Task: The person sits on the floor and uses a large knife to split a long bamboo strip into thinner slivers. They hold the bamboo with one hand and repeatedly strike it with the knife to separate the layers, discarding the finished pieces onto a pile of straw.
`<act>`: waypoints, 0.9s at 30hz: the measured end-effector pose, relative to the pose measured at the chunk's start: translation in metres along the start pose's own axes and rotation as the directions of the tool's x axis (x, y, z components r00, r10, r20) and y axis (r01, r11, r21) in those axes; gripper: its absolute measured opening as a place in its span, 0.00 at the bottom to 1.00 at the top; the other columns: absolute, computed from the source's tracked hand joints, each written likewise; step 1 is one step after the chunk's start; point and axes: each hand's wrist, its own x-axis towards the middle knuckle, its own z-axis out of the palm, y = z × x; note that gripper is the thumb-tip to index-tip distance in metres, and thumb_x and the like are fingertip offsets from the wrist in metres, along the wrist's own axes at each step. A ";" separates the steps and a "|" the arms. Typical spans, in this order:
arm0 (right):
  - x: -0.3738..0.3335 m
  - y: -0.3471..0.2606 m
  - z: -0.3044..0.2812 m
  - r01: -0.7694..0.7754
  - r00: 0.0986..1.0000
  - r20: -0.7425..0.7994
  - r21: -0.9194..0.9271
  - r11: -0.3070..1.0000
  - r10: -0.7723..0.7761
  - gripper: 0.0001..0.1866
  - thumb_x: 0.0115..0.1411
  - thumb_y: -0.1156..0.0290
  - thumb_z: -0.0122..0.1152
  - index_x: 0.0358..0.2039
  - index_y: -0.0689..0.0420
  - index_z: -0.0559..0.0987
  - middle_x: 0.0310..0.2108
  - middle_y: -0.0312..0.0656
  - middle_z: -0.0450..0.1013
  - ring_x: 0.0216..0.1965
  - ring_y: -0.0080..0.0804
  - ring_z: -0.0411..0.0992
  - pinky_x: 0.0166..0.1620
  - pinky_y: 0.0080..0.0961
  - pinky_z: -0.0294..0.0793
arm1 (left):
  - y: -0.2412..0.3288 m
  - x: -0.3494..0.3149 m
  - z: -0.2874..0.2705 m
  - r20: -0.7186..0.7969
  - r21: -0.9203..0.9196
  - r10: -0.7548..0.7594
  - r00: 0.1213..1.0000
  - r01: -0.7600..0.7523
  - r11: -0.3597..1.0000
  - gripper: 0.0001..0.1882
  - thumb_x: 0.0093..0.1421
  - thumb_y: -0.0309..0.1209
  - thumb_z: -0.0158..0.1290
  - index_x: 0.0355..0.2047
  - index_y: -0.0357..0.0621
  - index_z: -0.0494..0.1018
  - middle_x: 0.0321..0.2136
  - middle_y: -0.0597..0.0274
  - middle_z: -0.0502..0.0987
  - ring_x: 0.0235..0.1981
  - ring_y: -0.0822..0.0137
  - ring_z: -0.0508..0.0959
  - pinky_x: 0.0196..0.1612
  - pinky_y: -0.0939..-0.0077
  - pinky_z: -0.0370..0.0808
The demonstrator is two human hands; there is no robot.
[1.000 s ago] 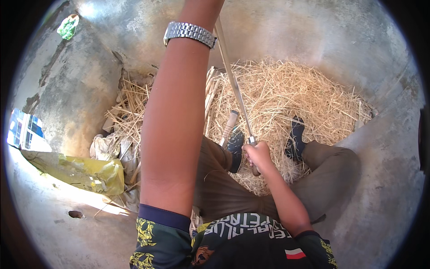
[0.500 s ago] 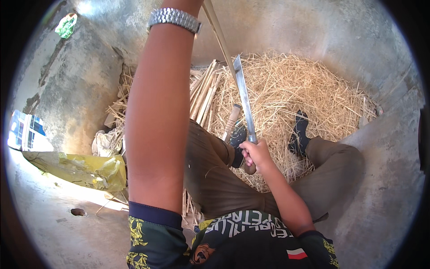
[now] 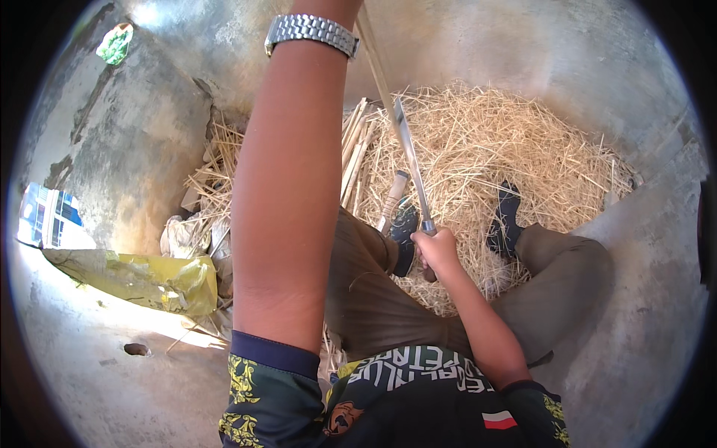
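My right hand point(image 3: 438, 252) is wrapped round the handle of a long-bladed knife point(image 3: 418, 175), its blade pointing up and away from me. Against the blade's upper part lies a long, thin pale strip point(image 3: 379, 71), which looks like split bamboo or wood and runs up past the top edge of the picture. My left arm reaches far forward, a metal-banded wristwatch point(image 3: 312, 34) on it. Beyond the watch the left hand is cut off by the top edge, so its grip is hidden. Next to my foot rests a light wooden handle point(image 3: 393, 196), apparently of another tool.
Pale straw-like shavings point(image 3: 478, 142) are heaped before me, around my feet. Split sticks point(image 3: 357, 153) lie behind my left forearm. A yellow plastic sheet point(image 3: 172, 284) is at the left, near a hole point(image 3: 137, 349) in the concrete. A concrete wall point(image 3: 508, 45) curves round the heap.
The knife blade has turned and now shows a narrower face. Along with the whole view, my arms, the knife and the strip have shifted slightly right.
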 end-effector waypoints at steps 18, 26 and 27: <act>0.012 -0.001 -0.008 -0.205 0.977 0.038 -0.093 0.974 0.209 0.13 0.53 0.68 0.62 0.17 0.62 0.74 0.15 0.42 0.73 0.18 0.30 0.71 0.26 0.31 0.69 | 0.006 -0.005 0.002 0.031 -0.037 0.044 0.999 -0.043 0.998 0.37 0.73 0.52 0.39 0.15 0.34 0.69 0.11 0.57 0.67 0.16 0.63 0.67 0.25 0.60 0.65; -0.007 -0.043 -0.014 0.259 0.963 -0.120 0.145 0.955 -0.243 0.19 0.57 0.67 0.66 0.15 0.59 0.69 0.13 0.31 0.65 0.17 0.20 0.59 0.23 0.28 0.60 | 0.013 -0.011 -0.015 0.167 -0.128 -0.047 0.985 0.069 0.989 0.36 0.73 0.52 0.37 0.12 0.41 0.64 0.10 0.62 0.66 0.14 0.68 0.64 0.21 0.63 0.62; -0.003 -0.033 -0.010 0.223 0.975 -0.062 0.268 0.937 -0.214 0.19 0.58 0.67 0.64 0.15 0.58 0.67 0.13 0.30 0.63 0.17 0.18 0.56 0.22 0.27 0.57 | 0.011 -0.012 -0.014 0.151 -0.115 -0.034 0.988 0.052 0.992 0.36 0.74 0.52 0.37 0.12 0.41 0.64 0.10 0.63 0.65 0.14 0.69 0.63 0.21 0.63 0.61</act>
